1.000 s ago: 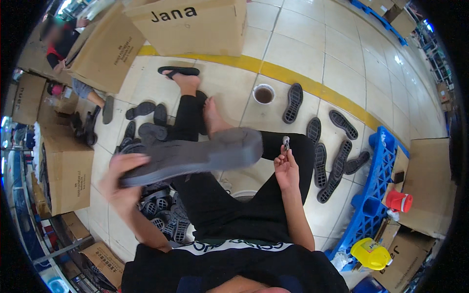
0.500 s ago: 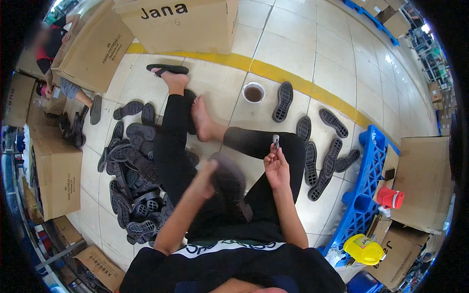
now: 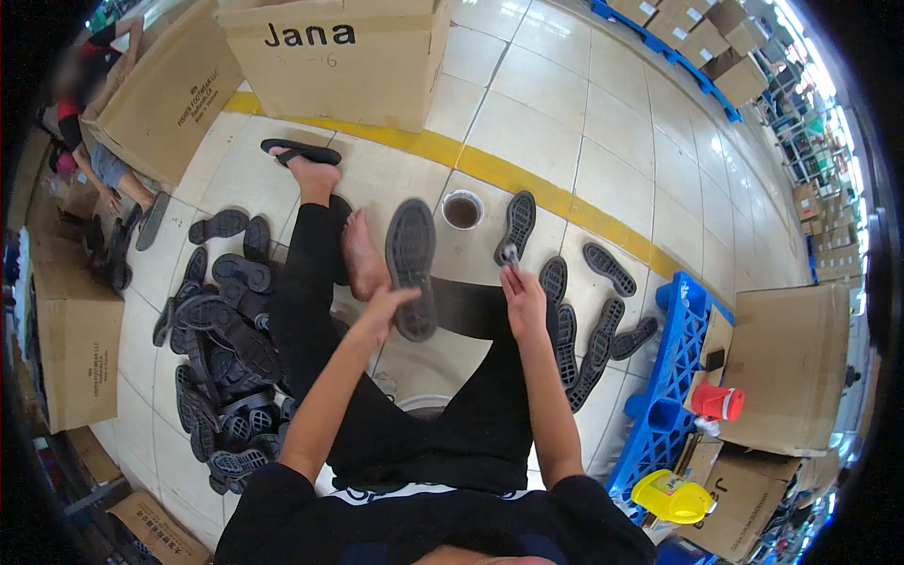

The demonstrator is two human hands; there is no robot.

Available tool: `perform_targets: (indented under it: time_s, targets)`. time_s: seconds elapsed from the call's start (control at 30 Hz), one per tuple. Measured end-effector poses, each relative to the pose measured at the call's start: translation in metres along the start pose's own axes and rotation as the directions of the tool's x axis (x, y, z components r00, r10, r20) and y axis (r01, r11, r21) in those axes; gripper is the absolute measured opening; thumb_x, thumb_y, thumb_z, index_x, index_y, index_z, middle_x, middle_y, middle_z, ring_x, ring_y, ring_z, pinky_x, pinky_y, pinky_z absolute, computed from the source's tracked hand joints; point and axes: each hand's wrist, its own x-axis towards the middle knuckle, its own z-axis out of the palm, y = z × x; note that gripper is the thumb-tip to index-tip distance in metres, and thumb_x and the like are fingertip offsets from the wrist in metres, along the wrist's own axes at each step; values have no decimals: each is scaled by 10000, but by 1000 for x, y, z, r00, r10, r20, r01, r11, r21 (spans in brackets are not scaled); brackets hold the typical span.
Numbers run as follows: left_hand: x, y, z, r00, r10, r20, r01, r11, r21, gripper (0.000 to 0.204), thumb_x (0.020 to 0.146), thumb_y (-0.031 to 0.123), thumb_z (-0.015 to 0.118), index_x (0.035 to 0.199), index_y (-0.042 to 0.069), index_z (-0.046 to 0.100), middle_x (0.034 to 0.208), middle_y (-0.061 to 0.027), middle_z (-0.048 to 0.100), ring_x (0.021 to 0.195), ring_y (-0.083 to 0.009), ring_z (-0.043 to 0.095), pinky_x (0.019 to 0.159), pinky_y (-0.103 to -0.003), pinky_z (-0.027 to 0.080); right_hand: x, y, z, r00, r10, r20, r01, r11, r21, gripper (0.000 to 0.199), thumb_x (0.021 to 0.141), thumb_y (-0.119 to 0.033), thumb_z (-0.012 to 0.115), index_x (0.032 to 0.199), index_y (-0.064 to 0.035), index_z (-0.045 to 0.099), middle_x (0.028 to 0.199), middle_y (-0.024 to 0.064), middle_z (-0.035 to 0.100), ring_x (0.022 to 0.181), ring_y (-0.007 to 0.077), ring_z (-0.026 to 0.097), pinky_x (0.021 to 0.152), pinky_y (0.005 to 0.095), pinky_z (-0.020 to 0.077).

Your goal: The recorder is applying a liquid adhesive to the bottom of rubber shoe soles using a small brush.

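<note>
Head view; left hand grips dark sole; right hand pinches small grey item

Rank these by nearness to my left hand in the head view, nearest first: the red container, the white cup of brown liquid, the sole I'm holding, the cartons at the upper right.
From the left hand:
1. Sole: in its grip.
2. White cup: ahead, slightly right, on the floor.
3. Red container: off to the right.
4. Cartons: far upper right.
</note>
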Motion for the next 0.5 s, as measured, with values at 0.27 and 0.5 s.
perform_targets:
  time_s: [0.27, 0.5]
  targets:
    - [55, 2, -47, 959, 239, -152, -245, 969, -24, 453, 902, 133, 651, 1309, 43, 471, 1158, -82, 621, 1015, -180, 605, 869, -324, 491, 178, 35, 17, 965, -90, 245, 257, 170, -951, 203, 844, -166, 675, 900, 29, 668, 765, 112, 684, 698, 186, 674, 650, 306, 530]
    - [66, -8, -57, 967, 158, -200, -205, 948, -243, 547, 878, 87, 653, 1370, 73, 415, 1273, -78, 555, 1111, -198, 562, 922, -333, 469, 232, 82, 13, 900, -111, 422, 415, -79, -906, 187, 801, -167, 668, 867, 6, 684, 816, 181, 691, 778, 312, 683, 726, 375, 520]
